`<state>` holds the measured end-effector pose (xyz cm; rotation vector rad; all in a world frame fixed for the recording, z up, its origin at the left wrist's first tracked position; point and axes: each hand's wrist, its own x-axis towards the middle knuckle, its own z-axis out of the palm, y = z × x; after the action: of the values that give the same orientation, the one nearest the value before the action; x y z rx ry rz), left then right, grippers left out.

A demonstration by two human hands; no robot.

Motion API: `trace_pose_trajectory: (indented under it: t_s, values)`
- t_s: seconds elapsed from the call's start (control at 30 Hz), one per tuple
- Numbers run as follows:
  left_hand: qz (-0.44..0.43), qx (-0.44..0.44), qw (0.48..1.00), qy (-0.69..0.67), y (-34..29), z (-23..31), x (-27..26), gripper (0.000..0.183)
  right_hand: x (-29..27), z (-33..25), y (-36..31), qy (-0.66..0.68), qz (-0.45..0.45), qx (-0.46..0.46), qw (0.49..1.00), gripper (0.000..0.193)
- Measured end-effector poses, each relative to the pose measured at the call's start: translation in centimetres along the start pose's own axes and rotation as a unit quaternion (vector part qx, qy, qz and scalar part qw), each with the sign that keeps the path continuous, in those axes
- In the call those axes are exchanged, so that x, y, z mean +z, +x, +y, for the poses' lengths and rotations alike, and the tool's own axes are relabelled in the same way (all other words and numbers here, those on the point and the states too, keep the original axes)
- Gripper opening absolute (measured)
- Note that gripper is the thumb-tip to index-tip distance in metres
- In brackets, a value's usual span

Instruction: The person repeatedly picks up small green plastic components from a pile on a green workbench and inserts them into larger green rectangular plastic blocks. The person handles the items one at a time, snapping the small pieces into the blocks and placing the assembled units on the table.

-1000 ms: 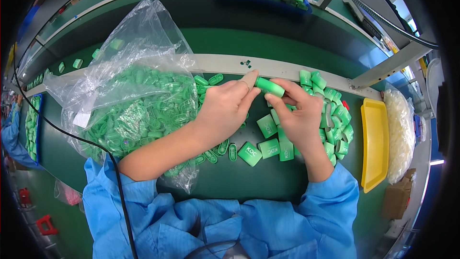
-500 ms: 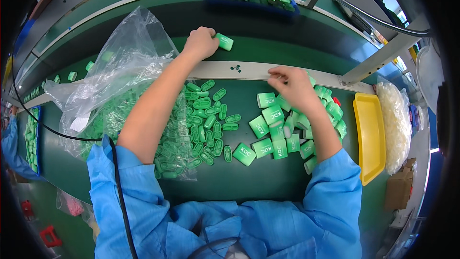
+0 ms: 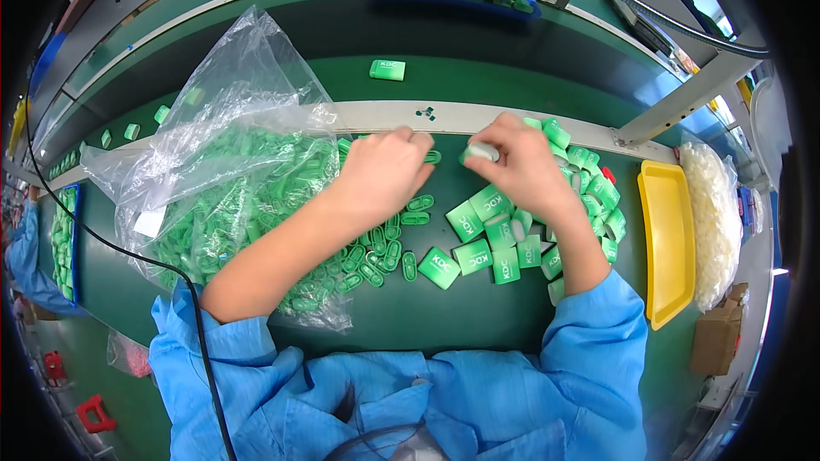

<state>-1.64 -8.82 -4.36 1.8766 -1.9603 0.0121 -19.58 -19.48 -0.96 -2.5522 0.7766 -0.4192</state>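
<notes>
My left hand [image 3: 386,171] is closed, with a translucent green oval plastic piece [image 3: 434,156] at its fingertips. Facing it across a small gap, my right hand [image 3: 523,164] pinches a small green-and-white case [image 3: 482,152], its pale rounded end turned toward the left hand. Under and beside my left forearm lie many loose oval pieces [image 3: 392,253], spilling from a clear plastic bag [image 3: 256,60]. A pile of printed green-and-white cases [image 3: 504,265] spreads around and below my right hand. One more case [image 3: 388,70] lies alone on the green strip beyond the white rail.
A white rail [image 3: 376,115] crosses beyond the hands. On the right stand a yellow tray [image 3: 647,290] and a bag of pale pieces [image 3: 711,230]. A blue tray [image 3: 536,10] of green cases sits far back. A black cable [image 3: 102,239] hangs across the left side.
My left hand has let go of the case on the far strip and come back nearer and rightward, taking an oval piece. My right hand now has a case between its fingers.
</notes>
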Motion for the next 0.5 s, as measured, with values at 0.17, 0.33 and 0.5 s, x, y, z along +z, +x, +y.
trace_pose_trajectory:
  t_s: [0.17, 0.33, 0.5]
  values:
    - [-0.039, -0.063, 0.952, -0.296, 0.4, 1.6, -1.4, 0.028, -0.1, -0.3, -1.1, 0.493, 0.011, 0.13, 0.86, 0.023]
    - [-0.031, -0.166, 0.749, -0.641, 0.0, 0.0, -0.1, 0.027, 1.3, 0.1, -1.4, 0.572, 0.007, 0.161, 0.804, 0.026]
    - [0.013, -0.161, 0.759, -0.631, -0.2, -0.2, 0.8, 0.028, 1.7, -0.1, -1.7, 0.569, 0.025, 0.135, 0.811, 0.026]
